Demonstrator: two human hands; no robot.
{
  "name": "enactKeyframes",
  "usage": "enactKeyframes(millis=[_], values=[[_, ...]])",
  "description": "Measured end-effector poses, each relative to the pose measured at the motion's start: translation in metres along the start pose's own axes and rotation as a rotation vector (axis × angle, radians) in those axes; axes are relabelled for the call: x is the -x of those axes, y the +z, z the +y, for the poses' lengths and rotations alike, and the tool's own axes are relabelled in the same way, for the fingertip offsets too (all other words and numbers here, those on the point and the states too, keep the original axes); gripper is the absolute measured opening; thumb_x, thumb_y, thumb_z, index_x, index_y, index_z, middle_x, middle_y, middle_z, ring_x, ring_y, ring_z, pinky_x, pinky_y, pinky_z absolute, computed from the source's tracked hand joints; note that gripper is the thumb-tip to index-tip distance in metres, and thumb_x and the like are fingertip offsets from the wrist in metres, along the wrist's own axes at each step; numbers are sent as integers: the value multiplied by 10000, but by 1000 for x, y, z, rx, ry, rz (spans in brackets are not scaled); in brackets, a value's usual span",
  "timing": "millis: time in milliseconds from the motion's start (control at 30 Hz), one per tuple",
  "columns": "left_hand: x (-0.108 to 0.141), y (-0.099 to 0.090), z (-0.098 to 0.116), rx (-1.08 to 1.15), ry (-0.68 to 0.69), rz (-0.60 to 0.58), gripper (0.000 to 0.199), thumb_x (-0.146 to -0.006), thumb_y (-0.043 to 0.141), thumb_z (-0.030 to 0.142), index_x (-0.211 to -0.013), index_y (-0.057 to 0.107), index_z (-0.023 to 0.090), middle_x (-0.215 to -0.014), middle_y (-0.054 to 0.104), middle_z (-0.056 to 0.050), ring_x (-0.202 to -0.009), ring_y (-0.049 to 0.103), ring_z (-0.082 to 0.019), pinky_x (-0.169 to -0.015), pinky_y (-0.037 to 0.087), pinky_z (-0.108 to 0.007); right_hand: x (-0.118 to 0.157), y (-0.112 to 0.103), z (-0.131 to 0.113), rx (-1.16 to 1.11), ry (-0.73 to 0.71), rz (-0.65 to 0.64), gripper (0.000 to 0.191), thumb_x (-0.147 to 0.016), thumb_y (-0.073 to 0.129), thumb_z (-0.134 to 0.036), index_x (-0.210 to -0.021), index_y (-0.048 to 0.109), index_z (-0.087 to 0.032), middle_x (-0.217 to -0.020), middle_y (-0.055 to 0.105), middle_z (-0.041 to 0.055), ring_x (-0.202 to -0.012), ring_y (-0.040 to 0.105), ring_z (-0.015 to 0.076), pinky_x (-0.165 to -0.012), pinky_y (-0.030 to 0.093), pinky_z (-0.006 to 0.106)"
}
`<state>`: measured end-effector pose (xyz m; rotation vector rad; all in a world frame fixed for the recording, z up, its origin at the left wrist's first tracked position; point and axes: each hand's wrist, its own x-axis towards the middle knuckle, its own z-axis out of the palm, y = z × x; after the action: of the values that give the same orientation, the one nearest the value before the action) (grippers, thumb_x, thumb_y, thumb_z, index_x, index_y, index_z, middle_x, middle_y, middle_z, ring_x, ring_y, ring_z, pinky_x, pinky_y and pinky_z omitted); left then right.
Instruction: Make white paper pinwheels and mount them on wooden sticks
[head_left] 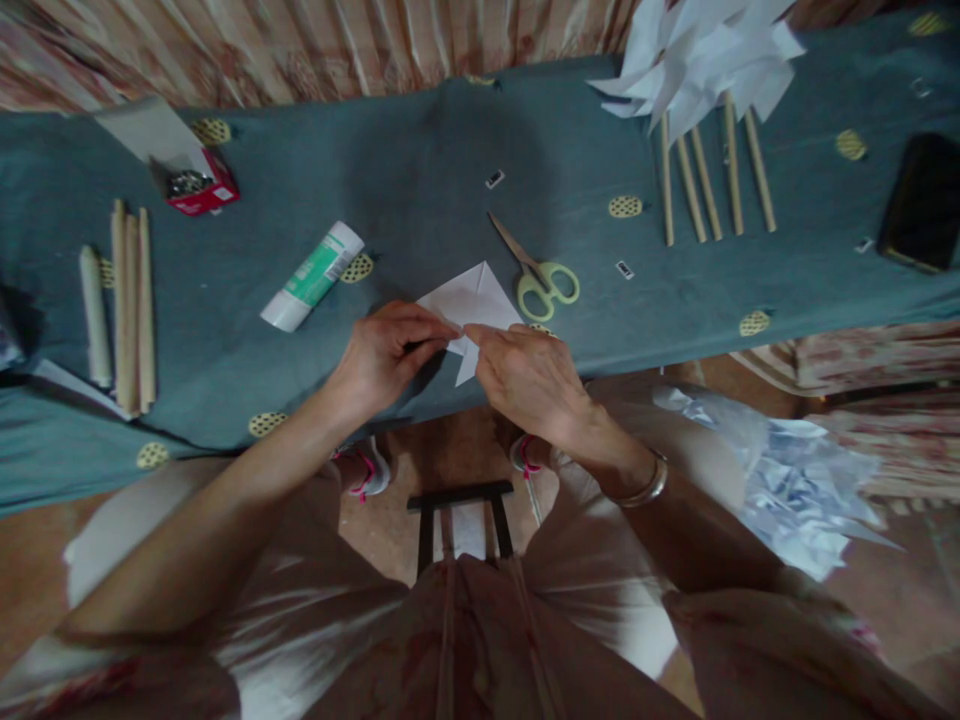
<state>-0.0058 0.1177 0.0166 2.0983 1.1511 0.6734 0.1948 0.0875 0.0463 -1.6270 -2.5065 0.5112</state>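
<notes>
Near the table's front edge lies a folded white paper (480, 292), with a flap pointing toward me. My left hand (386, 358) pinches its left side between thumb and fingers. From the right, my right hand (525, 375) presses its fingertips on the paper's middle, close to the left fingertips; its thumb is hidden. Scissors with pale green handles (546, 288) lie just right of the paper, blades pointing away. A white and green glue stick (311, 278) rests to the left of the paper.
Several white paper pinwheels (697, 65) on sticks lie at the back right, a dark phone (924, 205) farther right. A red box (206, 192) of small metal pieces and rolled sticks (133, 310) are at left. Crumpled paper (806, 490) sits below the table at right.
</notes>
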Motion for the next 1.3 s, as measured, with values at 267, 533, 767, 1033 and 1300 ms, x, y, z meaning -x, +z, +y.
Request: enactKeyframes(millis=[267,533,767,1033,1300], values=[[2,1,0,-24,10,3,242,-949,534,302,-977,765,234,-989,767,-54,-963,690,-210,-919,545,-364,-6,2,8,-137,61,-37,460,-901,441,-130,-1285,687,-191,-1051,792,101,-900,731,211,-776,523,315],[3,3,7,-65,29,14,259,-969,534,335,-1000,755,202,-1069,705,-85,-989,664,-207,-911,549,-362,-10,5,10,-197,102,6,439,-883,471,-116,-1230,725,-201,-1006,803,83,-874,740,196,-783,532,304],[3,8,1,-96,76,41,219,-934,618,324,-1044,743,181,-1070,700,-104,-1009,659,-220,-926,549,-382,-7,6,18,-338,51,44,414,-908,465,-143,-1238,714,-163,-984,796,82,-812,715,171,-771,520,294],[2,10,3,-124,99,60,220,-937,624,368,-1038,743,213,-1074,707,-105,-1004,665,-239,-919,551,-416,-4,5,37,-316,36,250,351,-942,465,-228,-1170,715,-133,-927,763,86,-842,685,194,-826,527,334],[2,8,1,-211,135,47,210,-916,648,382,-1043,735,238,-1110,698,-101,-1014,647,-267,-908,520,-448,-6,8,38,-190,-65,317,329,-974,416,-192,-1123,709,-187,-1160,735,96,-1087,671,230,-1052,485,414]])
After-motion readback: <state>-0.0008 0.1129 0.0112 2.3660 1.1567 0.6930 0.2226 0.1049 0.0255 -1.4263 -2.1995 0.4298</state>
